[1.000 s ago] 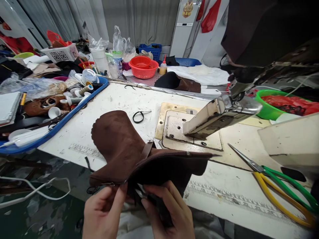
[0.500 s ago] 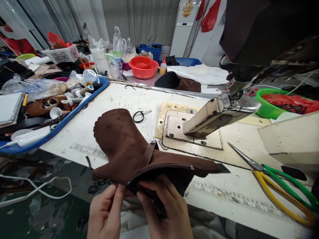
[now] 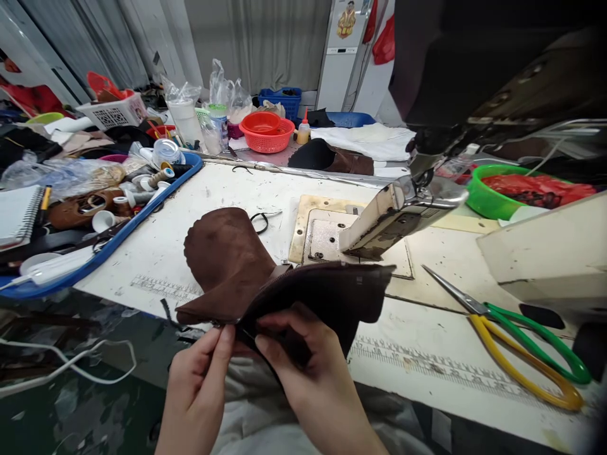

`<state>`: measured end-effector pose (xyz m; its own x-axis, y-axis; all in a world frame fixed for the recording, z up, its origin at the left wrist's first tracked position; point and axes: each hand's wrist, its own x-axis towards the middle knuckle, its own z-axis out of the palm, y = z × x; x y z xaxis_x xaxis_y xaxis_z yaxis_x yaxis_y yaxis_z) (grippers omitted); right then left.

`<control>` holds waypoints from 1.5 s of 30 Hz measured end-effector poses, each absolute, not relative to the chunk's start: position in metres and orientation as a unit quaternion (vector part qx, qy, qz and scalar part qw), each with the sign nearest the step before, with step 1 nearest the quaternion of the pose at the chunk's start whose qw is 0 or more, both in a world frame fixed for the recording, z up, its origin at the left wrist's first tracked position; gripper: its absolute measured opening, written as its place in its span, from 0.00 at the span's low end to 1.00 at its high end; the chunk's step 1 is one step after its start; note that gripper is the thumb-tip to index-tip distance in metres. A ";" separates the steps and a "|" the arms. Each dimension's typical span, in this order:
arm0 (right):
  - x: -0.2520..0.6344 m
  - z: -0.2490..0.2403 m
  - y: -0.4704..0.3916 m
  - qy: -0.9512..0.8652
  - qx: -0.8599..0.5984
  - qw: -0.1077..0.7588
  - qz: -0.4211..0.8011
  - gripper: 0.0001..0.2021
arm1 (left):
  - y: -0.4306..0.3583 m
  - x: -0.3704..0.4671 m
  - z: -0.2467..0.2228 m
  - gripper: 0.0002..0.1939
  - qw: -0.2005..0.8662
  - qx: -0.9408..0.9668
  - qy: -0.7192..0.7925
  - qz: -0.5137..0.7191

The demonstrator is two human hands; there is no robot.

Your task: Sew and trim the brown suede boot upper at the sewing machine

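Observation:
A brown suede boot upper (image 3: 227, 259) lies over the front edge of the white sewing table, its dark lining and zipper side folded open toward me. My left hand (image 3: 203, 373) pinches the near lower edge of the upper between thumb and index finger. Just to its right, my right hand (image 3: 303, 354) grips the black inner edge by the zipper, thumb and fingers closed on it. The fingertips of both hands are close together. Part of the zipper is hidden by the fold and my fingers.
A sewing machine arm (image 3: 379, 221) stands behind the upper, under the dark machine head (image 3: 455, 69). Scissors with green and yellow handles (image 3: 484, 309) lie on the right. A blue tray (image 3: 156, 202) of spools borders the left. Another brown upper (image 3: 332, 157) lies at the back.
The boot's shaft has been lifted and turned open, showing more dark lining. My right hand has shifted slightly left and up. The camera view has moved a little.

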<state>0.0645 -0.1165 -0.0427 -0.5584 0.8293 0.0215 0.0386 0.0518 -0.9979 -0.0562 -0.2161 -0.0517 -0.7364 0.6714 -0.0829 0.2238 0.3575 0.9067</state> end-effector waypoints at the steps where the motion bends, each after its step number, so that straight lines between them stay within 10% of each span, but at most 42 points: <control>1: 0.064 -0.042 -0.116 -0.652 -0.333 0.332 0.595 0.04 | -0.216 -0.058 -0.051 0.22 0.243 0.287 0.786 0.491; 45: 0.055 -0.038 -0.094 -0.603 -0.354 0.278 0.659 0.06 | -0.206 -0.070 -0.054 0.23 0.287 0.331 0.760 0.481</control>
<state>0.0551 -0.0942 -0.0378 -0.5949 0.7929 -0.1316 0.0603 -0.1192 -0.9910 -0.0705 -0.2061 -0.0536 -0.6166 0.7784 -0.1179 0.2261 0.3185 0.9205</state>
